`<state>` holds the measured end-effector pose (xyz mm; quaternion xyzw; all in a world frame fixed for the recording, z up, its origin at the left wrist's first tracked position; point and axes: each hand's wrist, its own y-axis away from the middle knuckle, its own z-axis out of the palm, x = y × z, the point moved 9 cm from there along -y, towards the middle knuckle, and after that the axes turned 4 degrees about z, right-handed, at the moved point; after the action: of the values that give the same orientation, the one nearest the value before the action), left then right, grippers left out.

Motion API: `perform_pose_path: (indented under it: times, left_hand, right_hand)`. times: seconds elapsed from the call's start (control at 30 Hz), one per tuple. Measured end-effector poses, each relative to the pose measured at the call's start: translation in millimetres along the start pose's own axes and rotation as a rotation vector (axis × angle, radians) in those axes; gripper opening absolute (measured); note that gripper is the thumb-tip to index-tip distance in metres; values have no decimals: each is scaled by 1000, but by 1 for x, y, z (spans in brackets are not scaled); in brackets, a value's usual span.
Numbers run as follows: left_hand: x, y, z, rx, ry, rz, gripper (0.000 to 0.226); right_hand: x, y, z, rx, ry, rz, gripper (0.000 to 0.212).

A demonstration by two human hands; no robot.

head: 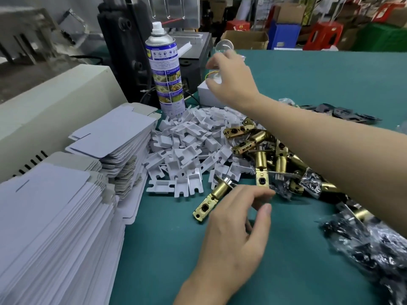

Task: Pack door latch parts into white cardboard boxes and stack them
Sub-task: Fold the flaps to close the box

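A lone brass latch (211, 197) lies on the green table (330, 84), just beyond my left hand (233, 236). That hand hovers with thumb and fingers spread loosely and holds nothing. A heap of brass latches (262, 148) sits behind it, under my right forearm. My right hand (231, 78) reaches far back over a small closed white box (206, 96) and grips a clear, blurred plastic piece (214, 75). Flat white box blanks (50, 216) are stacked at the left, with a second stack (114, 133) behind.
A pile of white plastic inserts (187, 150) lies between the blanks and the latches. A tall spray can (165, 73) stands behind it, next to a black machine (127, 45). Black bagged parts (378, 254) fill the right side. A beige casing (55, 102) borders the left.
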<state>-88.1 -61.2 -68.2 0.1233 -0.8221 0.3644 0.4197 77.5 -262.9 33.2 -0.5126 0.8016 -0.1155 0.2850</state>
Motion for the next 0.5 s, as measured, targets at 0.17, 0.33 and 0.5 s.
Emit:
perform_pose_path:
  times: [0.17, 0.33, 0.5]
  left_hand:
    - [-6, 1, -4, 40, -56, -27, 18]
    - [-10, -1, -18, 125, -186, -57, 13]
    - [-24, -5, -40, 155, -360, -162, 13]
  right_hand:
    - [-103, 79, -3, -192, 58, -466, 26]
    - [-121, 121, -8, -273, -28, -362, 27]
    - [-67, 168, -40, -132, -302, -46, 18]
